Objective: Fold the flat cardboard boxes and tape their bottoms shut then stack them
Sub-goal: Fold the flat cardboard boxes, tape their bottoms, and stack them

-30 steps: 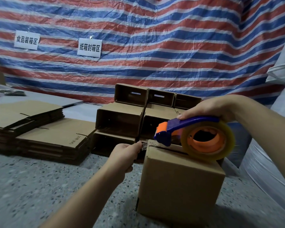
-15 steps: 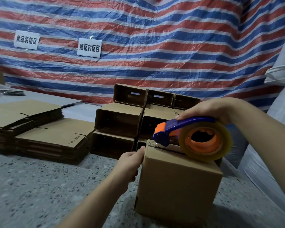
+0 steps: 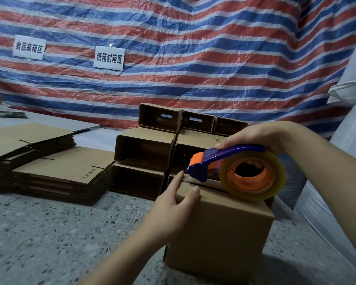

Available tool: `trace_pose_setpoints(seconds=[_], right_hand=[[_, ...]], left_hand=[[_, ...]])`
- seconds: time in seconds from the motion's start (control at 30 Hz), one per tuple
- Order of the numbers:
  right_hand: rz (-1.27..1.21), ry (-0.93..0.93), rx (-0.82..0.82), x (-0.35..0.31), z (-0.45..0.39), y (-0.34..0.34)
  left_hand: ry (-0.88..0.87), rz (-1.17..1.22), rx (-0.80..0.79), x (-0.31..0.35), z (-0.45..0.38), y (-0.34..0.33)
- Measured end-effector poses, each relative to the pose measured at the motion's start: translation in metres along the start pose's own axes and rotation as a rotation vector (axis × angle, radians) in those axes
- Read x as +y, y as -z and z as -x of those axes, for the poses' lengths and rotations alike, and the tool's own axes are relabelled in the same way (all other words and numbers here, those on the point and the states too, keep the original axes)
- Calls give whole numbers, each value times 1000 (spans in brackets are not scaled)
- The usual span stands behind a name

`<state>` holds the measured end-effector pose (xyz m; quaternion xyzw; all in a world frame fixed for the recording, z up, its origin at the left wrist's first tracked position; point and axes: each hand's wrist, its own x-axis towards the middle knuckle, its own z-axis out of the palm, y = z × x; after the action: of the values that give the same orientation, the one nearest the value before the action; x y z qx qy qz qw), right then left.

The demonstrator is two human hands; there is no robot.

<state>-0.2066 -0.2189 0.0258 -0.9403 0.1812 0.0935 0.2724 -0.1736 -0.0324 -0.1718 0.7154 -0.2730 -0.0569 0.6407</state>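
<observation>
A folded brown cardboard box [image 3: 218,231] stands on the speckled floor, flaps closed on top. My right hand [image 3: 255,136] grips a blue and orange tape dispenser [image 3: 224,161] whose clear tape roll [image 3: 253,177] rests on the box's top seam. My left hand [image 3: 173,200] presses on the box's near top corner, fingers straight over the edge, thumb lying on the top flap. Behind the box stands a stack of folded boxes [image 3: 148,149] lying on their sides, open ends toward me. Flat boxes [image 3: 60,167] lie in piles to the left.
A red, white and blue striped tarp [image 3: 193,58] hangs behind, with two white paper signs [image 3: 109,58] on it. White sacks [image 3: 351,124] fill the right edge. The speckled floor [image 3: 49,239] stretches out at the lower left.
My left hand has moved from pinching the tape end in front of the box to pressing flat on the box's top corner. The dispenser has dropped slightly onto the seam.
</observation>
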Motion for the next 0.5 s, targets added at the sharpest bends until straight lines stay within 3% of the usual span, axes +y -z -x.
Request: trace_pose_setpoints(seconds=[0.2, 0.37, 0.5], right_hand=[[0, 18, 7, 0, -1, 0], [4, 17, 16, 2, 0, 1], [8, 18, 37, 2, -1, 1]], left_hand=[[6, -116, 71, 4, 2, -1], [-182, -322, 234, 10, 16, -7], [-191, -364, 230, 14, 17, -8]])
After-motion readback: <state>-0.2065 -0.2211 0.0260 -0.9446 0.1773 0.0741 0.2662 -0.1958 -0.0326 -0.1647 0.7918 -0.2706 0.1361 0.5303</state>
